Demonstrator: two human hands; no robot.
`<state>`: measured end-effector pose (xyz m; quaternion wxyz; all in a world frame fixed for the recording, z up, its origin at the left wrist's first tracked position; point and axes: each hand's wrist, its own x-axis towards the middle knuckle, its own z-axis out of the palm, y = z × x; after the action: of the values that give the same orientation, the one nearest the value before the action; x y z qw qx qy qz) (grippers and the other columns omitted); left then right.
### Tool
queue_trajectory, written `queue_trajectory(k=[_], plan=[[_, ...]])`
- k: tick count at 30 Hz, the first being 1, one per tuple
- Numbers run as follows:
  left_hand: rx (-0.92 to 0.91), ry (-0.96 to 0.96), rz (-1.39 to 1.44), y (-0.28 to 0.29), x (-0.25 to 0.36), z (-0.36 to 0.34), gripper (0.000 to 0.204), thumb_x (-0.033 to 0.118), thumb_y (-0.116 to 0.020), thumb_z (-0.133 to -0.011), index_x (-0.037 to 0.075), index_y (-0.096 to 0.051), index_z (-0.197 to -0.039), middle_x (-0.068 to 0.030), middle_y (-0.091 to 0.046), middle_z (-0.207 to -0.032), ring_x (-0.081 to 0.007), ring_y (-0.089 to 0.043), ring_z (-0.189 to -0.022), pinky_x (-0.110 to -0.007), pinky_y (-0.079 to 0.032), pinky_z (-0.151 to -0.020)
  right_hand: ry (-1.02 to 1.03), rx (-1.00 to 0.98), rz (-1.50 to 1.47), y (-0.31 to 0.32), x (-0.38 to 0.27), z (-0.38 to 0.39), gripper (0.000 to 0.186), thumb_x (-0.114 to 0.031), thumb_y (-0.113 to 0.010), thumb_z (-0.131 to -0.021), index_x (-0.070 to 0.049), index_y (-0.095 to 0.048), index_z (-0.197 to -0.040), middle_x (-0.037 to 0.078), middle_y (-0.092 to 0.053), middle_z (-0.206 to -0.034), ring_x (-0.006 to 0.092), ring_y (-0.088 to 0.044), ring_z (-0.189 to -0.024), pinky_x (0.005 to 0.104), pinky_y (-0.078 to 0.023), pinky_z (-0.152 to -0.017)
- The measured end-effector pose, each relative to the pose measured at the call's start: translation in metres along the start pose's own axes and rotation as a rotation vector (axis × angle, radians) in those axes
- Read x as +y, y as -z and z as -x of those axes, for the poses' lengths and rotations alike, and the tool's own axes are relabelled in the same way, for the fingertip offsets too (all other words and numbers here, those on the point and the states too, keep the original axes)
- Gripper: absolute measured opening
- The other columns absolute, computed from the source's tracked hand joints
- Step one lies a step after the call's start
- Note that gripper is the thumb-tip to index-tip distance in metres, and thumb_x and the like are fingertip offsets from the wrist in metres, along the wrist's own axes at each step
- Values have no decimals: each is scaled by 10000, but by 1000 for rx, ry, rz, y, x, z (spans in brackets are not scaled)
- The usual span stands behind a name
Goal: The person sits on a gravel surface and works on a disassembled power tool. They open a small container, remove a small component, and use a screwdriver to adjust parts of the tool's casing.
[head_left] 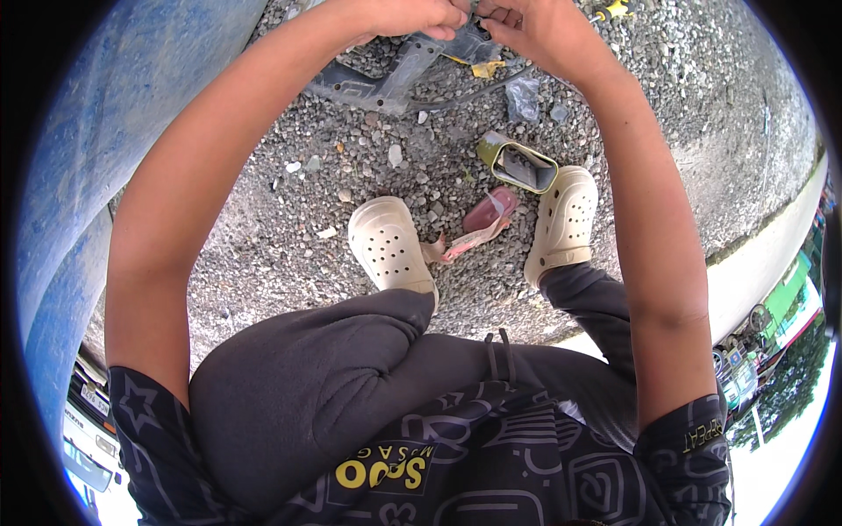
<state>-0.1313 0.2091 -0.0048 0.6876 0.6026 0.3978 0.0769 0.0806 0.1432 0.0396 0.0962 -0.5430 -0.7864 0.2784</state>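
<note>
At the top edge, my left hand (419, 17) and my right hand (535, 35) are close together with curled fingers, over a dark grey molded piece with holes (386, 88) on the gravel. What they grip is too small and cut off to make out. Beneath them lie a yellow scrap (487, 68) and a thin dark hose or cable (465, 93). A yellow-handled tool (611, 11) is beside my right hand.
A crumpled plastic bag (522, 98), an open green tin (495, 151), a pink object (487, 209) and a torn strip (469, 243) lie around my clogs (386, 237). A large blue surface (96, 131) stands left. A pale curb (763, 272) and vehicles (745, 368) are right.
</note>
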Motion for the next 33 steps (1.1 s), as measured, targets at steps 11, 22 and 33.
queue_trajectory(k=[11, 22, 33], plan=[[-12, -34, -17, 2, -1, -1, 133, 0, -722, -863, -81, -735, -969, -149, -768, -852, -184, -749, -738, -305, -619, -686, 190, -148, 252, 2, 5, -27, 136, -167, -716, -788, -37, -723, -826, 208, -703, -786, 435, -691, -761, 510, -559, -719], [20, 49, 136, 1, -2, 4, 170, -24, -720, -871, -101, -737, -1022, -151, -765, -896, -194, -744, -783, -307, -621, -703, -27, -102, 108, 1, -1, -5, 152, -145, -740, -863, -26, -723, -957, 203, -735, -865, 414, -716, -835, 485, -565, -762], [60, 48, 32, -7, 0, 3, 179, 10, -773, -908, -72, -764, -1067, -129, -770, -872, -159, -721, -738, -292, -603, -674, -64, 148, -73, -17, -5, 17, 134, -128, -732, -904, -44, -727, -1008, 162, -720, -913, 376, -718, -838, 455, -567, -751]])
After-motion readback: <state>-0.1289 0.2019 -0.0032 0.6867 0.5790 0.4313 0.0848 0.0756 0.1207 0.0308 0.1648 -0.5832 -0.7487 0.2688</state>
